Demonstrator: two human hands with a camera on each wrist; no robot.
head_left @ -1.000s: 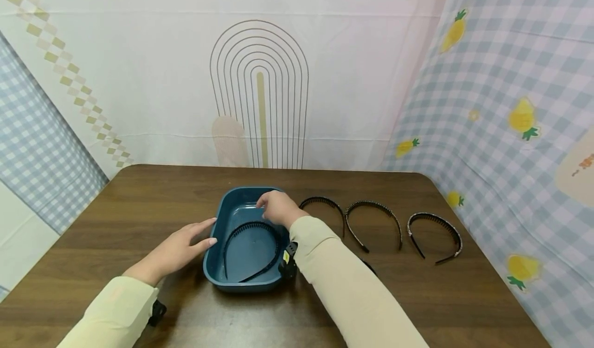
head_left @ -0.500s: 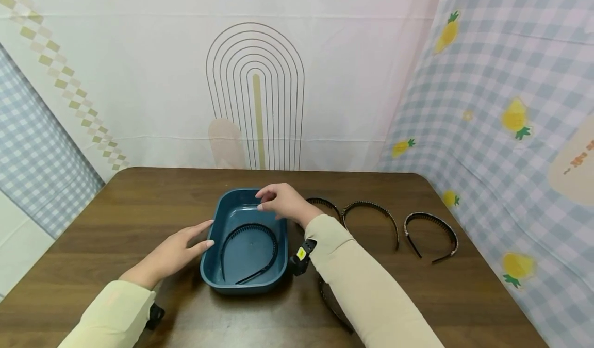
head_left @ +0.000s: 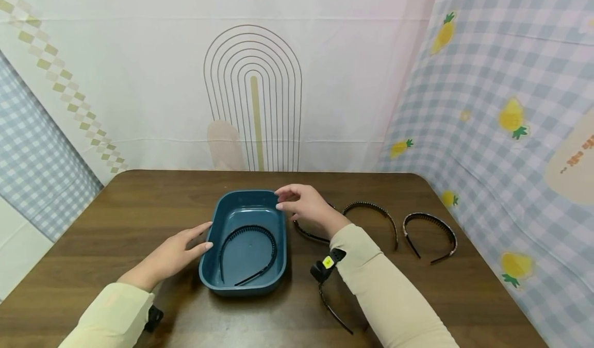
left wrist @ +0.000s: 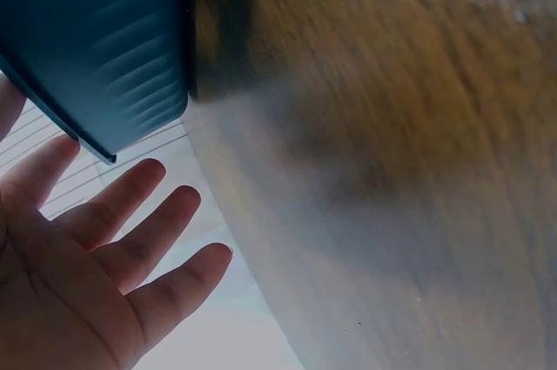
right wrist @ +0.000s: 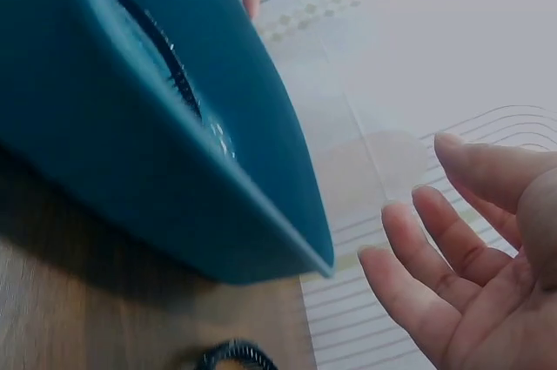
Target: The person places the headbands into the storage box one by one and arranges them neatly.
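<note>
A black toothed headband (head_left: 250, 228) lies inside a blue plastic bin (head_left: 208, 281) on the table. My left hand (head_left: 174, 252) rests its fingertips on the bin's left rim, fingers spread and fairly straight; the left wrist view shows that hand (left wrist: 96, 257) beside the bin's ribbed outer wall (left wrist: 139, 65). My right hand (head_left: 308, 206) hovers by the bin's far right corner, holding nothing, its fingers loosely bent. In the right wrist view the right hand (right wrist: 470, 257) hangs apart from the bin's wall (right wrist: 200, 205). The forearm and hand partly cover two headbands.
Right of the bin lie a partly covered headband (head_left: 311, 236), a dark toothed headband (head_left: 371, 205) and a patterned headband (head_left: 452, 234). Another headband (head_left: 335, 314) lies near the front, under the right wrist. The wooden table (head_left: 162, 198) backs onto a patterned cloth.
My right hand has lifted out of the bin and moved right past its rim. The headband stays in the bin. My left hand keeps its place on the left rim.
</note>
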